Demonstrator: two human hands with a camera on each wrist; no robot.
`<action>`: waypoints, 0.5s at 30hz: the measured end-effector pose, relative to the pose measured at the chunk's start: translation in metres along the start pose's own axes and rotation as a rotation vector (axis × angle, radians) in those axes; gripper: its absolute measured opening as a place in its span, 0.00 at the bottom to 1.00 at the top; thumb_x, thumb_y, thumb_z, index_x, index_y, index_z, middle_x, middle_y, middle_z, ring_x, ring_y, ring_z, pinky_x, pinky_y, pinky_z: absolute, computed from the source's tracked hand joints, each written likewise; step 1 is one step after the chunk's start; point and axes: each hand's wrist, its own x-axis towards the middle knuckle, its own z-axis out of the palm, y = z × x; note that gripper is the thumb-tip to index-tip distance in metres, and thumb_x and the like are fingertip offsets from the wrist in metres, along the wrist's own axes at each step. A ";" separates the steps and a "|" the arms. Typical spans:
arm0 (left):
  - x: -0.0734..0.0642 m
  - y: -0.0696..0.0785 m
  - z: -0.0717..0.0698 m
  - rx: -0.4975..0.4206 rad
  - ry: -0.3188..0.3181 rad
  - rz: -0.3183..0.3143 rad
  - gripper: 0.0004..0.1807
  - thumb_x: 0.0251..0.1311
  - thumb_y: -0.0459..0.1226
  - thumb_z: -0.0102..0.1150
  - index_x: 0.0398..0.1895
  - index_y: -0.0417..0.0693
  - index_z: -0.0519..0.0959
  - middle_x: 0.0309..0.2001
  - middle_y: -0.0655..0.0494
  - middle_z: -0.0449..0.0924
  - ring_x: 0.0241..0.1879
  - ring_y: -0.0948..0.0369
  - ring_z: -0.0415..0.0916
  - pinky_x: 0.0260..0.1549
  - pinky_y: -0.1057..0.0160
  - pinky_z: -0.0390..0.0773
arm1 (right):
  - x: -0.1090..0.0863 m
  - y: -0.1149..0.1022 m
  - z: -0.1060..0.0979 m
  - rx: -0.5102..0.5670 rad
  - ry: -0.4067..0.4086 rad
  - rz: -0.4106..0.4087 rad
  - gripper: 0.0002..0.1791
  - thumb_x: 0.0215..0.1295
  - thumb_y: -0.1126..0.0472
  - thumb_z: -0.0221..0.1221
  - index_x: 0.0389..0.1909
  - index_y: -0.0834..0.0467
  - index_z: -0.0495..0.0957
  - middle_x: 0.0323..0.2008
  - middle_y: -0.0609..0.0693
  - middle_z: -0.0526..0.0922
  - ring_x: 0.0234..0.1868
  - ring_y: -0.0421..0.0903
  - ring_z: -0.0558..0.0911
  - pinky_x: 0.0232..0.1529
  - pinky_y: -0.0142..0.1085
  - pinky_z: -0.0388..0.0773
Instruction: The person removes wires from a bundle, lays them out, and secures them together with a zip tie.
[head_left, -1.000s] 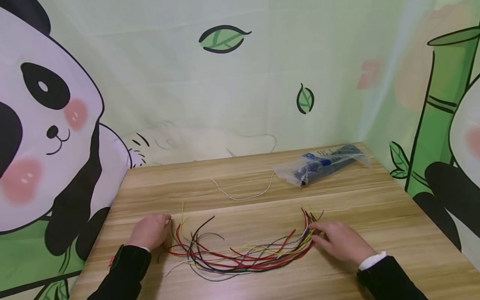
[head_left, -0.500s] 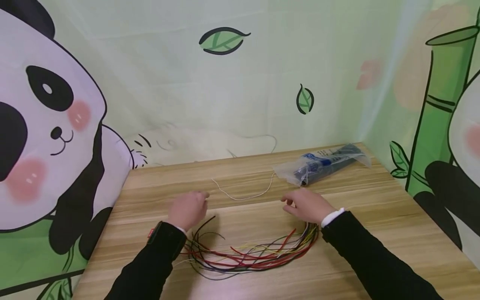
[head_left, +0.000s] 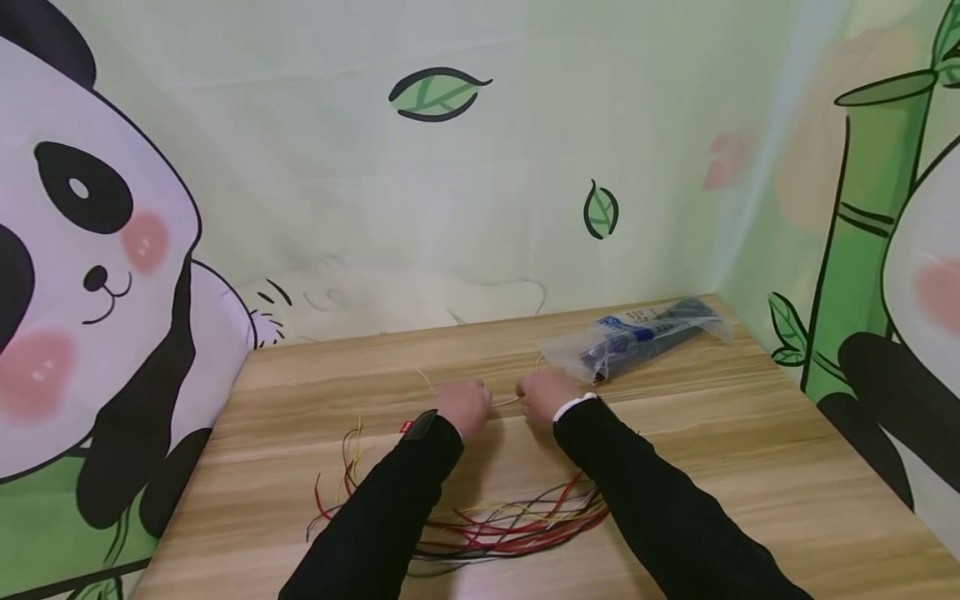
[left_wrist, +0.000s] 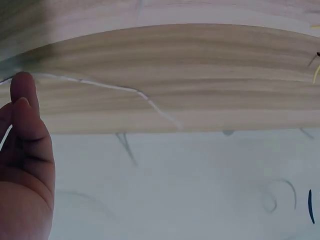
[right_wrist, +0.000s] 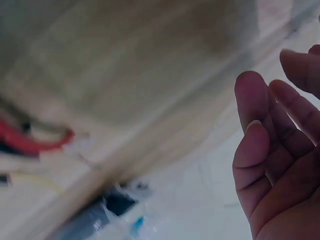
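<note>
A thin white wire (head_left: 507, 402) lies on the far half of the table, and both hands are at it. My left hand (head_left: 465, 406) pinches it between thumb and forefinger; the left wrist view shows the white wire (left_wrist: 95, 83) running from the fingertips to its free end. A short way to the right, my right hand (head_left: 546, 394) is lowered over the wire's right part. In the right wrist view its thumb and forefinger (right_wrist: 251, 95) are close together, but whether they grip the wire cannot be seen.
A loose bundle of red, black and yellow wires (head_left: 517, 533) lies nearer, partly hidden under both sleeves. A clear plastic bag (head_left: 637, 333) with dark contents lies at the back right, beside the white wire's end. A panda-printed backdrop (head_left: 337, 167) stands behind the wooden table (head_left: 277, 400).
Both hands have left the ends of the coloured bundle and moved forward and inward to the white wire. The coloured bundle has stayed on the table.
</note>
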 end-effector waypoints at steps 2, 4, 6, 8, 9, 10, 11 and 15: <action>0.004 0.002 0.008 0.002 -0.002 0.001 0.05 0.59 0.36 0.59 0.27 0.48 0.76 0.29 0.55 0.78 0.28 0.56 0.78 0.25 0.56 0.79 | 0.002 -0.001 0.007 0.020 0.000 0.030 0.09 0.52 0.64 0.64 0.36 0.55 0.84 0.34 0.52 0.85 0.37 0.52 0.83 0.37 0.45 0.77; 0.006 0.006 0.012 -0.010 -0.001 -0.004 0.06 0.60 0.34 0.58 0.25 0.48 0.76 0.29 0.55 0.79 0.28 0.56 0.78 0.26 0.56 0.79 | 0.002 -0.002 0.011 0.057 -0.004 0.053 0.10 0.53 0.64 0.63 0.38 0.55 0.83 0.35 0.52 0.85 0.39 0.52 0.83 0.39 0.45 0.77; 0.007 0.010 0.012 -0.031 0.002 -0.017 0.08 0.60 0.33 0.57 0.23 0.49 0.77 0.28 0.55 0.80 0.27 0.56 0.79 0.26 0.56 0.79 | 0.002 -0.003 0.014 0.102 -0.012 0.066 0.12 0.55 0.64 0.62 0.42 0.56 0.83 0.39 0.53 0.85 0.42 0.53 0.82 0.41 0.47 0.77; 0.008 0.013 0.011 -0.032 0.011 -0.024 0.09 0.60 0.32 0.57 0.22 0.51 0.79 0.28 0.56 0.81 0.26 0.57 0.79 0.24 0.57 0.79 | 0.003 -0.003 0.017 0.132 -0.013 0.071 0.14 0.56 0.64 0.61 0.44 0.56 0.82 0.41 0.53 0.84 0.44 0.53 0.82 0.43 0.46 0.78; 0.009 0.014 0.010 -0.036 0.019 -0.031 0.10 0.59 0.32 0.57 0.21 0.51 0.79 0.28 0.57 0.81 0.26 0.57 0.79 0.23 0.57 0.79 | 0.004 -0.003 0.018 0.134 -0.009 0.070 0.13 0.57 0.63 0.60 0.45 0.56 0.82 0.42 0.53 0.84 0.44 0.53 0.82 0.43 0.46 0.78; 0.009 0.015 0.010 -0.040 0.027 -0.039 0.10 0.58 0.32 0.57 0.21 0.51 0.79 0.27 0.57 0.81 0.25 0.57 0.79 0.22 0.58 0.79 | 0.005 -0.003 0.018 0.135 -0.005 0.070 0.13 0.57 0.63 0.60 0.44 0.56 0.82 0.42 0.53 0.84 0.44 0.53 0.82 0.43 0.46 0.78; 0.009 0.016 0.010 -0.043 0.032 -0.044 0.10 0.58 0.32 0.57 0.21 0.51 0.80 0.27 0.57 0.81 0.25 0.57 0.79 0.22 0.58 0.78 | 0.006 -0.003 0.019 0.135 0.000 0.069 0.13 0.58 0.63 0.59 0.44 0.56 0.82 0.42 0.53 0.84 0.44 0.53 0.82 0.43 0.46 0.78; 0.011 0.019 0.013 -0.045 0.055 -0.046 0.09 0.57 0.32 0.58 0.21 0.51 0.79 0.27 0.56 0.81 0.24 0.56 0.78 0.20 0.58 0.77 | 0.007 -0.004 0.018 0.141 -0.009 0.083 0.12 0.58 0.64 0.58 0.44 0.56 0.82 0.43 0.53 0.84 0.44 0.53 0.82 0.42 0.47 0.78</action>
